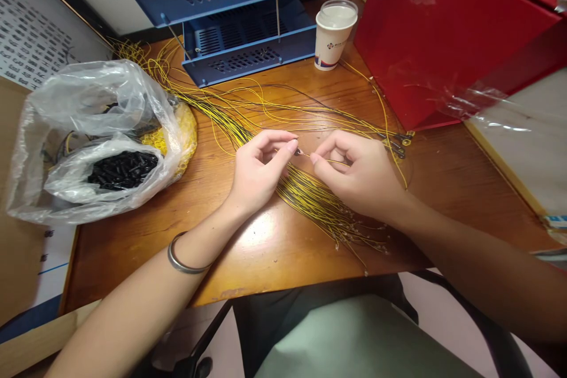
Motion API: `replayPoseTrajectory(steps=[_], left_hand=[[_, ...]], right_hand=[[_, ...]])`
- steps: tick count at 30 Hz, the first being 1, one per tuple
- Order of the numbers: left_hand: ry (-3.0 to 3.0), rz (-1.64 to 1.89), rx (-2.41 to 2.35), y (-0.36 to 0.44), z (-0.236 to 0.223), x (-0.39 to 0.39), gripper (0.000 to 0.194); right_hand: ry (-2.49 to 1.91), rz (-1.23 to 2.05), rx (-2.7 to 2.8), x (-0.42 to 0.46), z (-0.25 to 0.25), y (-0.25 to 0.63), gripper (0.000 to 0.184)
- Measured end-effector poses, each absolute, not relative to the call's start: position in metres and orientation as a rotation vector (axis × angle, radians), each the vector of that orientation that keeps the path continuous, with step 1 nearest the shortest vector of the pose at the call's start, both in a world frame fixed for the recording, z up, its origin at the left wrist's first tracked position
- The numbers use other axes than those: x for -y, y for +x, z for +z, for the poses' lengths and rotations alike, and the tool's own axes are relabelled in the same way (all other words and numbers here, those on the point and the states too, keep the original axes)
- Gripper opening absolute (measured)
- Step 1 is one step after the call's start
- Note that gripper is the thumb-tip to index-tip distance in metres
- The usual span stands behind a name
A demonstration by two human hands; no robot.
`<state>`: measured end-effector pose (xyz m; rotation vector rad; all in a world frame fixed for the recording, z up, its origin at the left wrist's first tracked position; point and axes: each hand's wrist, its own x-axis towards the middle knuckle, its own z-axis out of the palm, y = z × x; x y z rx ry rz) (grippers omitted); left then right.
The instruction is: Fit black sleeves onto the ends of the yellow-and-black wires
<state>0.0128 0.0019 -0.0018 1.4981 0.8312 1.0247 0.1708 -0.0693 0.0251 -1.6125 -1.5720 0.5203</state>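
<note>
Hands [262,164] pinch a small dark piece [298,152] — yellow wire [340,162] at right.

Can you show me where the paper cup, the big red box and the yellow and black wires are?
Paper cup [331,47]: head view, on its white side.
Red box [425,29]: head view, on its big front side.
Yellow and black wires [310,198]: head view, middle of the bunch below the hands.

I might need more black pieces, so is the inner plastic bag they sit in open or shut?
Open: the inner plastic bag gapes wide, and the black pieces inside show uncovered.
</note>
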Motion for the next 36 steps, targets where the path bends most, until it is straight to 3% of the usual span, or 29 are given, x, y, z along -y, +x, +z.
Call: replayPoseTrajectory(steps=[20, 36], left_hand=[[1.635, 1.033, -0.856, 0.0102, -0.0028, 0.0003, 0.015], [1.380, 0.966, -0.837, 0.0118, 0.0020, -0.0016, 0.034]], right_hand=[[-1.614, 0.578, 1.592, 0.0696, 0.0263, 0.1690, 0.015], [-1.606, 0.536, 1.607, 0.0701, 0.0244, 0.1704, 0.014]])
